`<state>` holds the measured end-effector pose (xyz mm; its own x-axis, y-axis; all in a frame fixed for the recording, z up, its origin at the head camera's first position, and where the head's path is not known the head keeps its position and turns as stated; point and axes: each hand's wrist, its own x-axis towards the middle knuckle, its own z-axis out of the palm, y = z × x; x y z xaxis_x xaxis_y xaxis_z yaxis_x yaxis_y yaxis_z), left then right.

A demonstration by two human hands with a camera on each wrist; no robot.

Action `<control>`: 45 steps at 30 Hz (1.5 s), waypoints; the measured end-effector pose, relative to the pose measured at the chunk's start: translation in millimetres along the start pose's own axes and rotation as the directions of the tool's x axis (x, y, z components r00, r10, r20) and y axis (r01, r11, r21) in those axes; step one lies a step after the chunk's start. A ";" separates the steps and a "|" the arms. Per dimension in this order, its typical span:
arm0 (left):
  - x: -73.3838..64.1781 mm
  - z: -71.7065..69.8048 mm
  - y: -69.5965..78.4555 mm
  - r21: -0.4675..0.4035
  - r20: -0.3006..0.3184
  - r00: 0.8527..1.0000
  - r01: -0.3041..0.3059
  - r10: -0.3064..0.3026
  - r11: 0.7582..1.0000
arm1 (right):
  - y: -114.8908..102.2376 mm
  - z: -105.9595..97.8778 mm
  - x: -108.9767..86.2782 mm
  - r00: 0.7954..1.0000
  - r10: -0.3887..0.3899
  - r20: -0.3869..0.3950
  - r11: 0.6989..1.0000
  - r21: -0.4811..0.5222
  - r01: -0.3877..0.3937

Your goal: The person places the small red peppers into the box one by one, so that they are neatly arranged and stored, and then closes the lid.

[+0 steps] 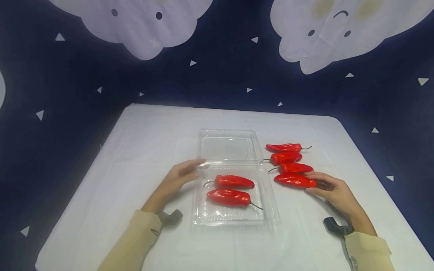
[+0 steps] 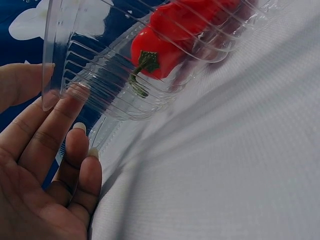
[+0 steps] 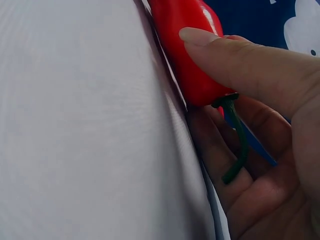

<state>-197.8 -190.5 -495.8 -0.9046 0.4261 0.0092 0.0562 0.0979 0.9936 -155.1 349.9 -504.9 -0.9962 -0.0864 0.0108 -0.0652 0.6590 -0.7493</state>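
Note:
A clear plastic clamshell box [image 1: 234,223] lies with its lid folded back, two red peppers [image 1: 234,181] inside its base. My left hand [image 1: 176,180] is at the box's left side near the hinge. In the left wrist view its thumb and fingers [image 2: 42,135] pinch the rim of the box [image 2: 52,55] from either side. On the right, my right hand [image 1: 333,190] holds the stem end of the nearest red pepper [image 1: 294,180], which lies low at the table. The right wrist view shows the thumb on the pepper [image 3: 192,65] and its green stem [image 3: 240,135] hanging toward the palm.
Beyond the held pepper, three more red peppers [image 1: 288,147] lie in a loose column to the right of the lid [image 1: 227,148]. A white cloth covers the table [image 1: 145,135]. Behind it hangs a dark blue backdrop [image 1: 223,79] with clouds and small triangles.

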 end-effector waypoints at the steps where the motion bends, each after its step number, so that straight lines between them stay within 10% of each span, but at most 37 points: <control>1: 0.0 0.0 0.1 -0.001 -0.001 1.000 0.001 -0.001 1.000 | 0.4 0.3 0.1 1.000 -0.002 0.002 1.000 0.002 0.002; 35: 0.7 0.8 4.1 -0.014 -0.012 1.000 -0.004 0.004 1.000 | -17.1 -8.9 -6.5 0.987 0.152 -0.054 0.987 -0.045 -0.155; 45: 0.6 0.3 1.3 -0.036 0.002 1.000 0.010 -0.010 0.999 | -35.8 -13.8 -6.3 0.994 0.029 -0.108 0.998 0.053 -0.023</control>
<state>-198.1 -189.8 -494.5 -0.9043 0.4268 -0.0011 0.0318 0.0699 0.9970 -147.2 337.1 -469.1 -0.9981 0.0141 0.0607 -0.0389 0.6205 -0.7832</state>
